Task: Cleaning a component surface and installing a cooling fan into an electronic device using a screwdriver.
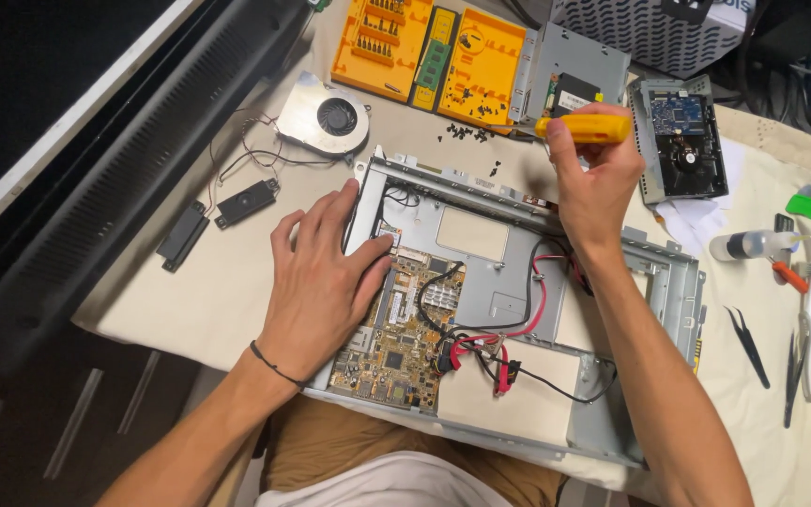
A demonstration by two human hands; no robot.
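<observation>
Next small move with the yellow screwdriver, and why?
Probably lower the tip onto the chassis's top edge rail. The right hand holds the yellow screwdriver just above the metal chassis, its tip pointing left near loose black screws, while the left hand braces the circuit board.

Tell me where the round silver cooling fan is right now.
The round silver cooling fan lies on the cloth at upper left in the head view, above the grey metal chassis and beside the orange screwdriver-bit tray.

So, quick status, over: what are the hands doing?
Left hand flat on circuit board. Right hand grips yellow screwdriver over metal chassis. Loose screws nearby.
</observation>
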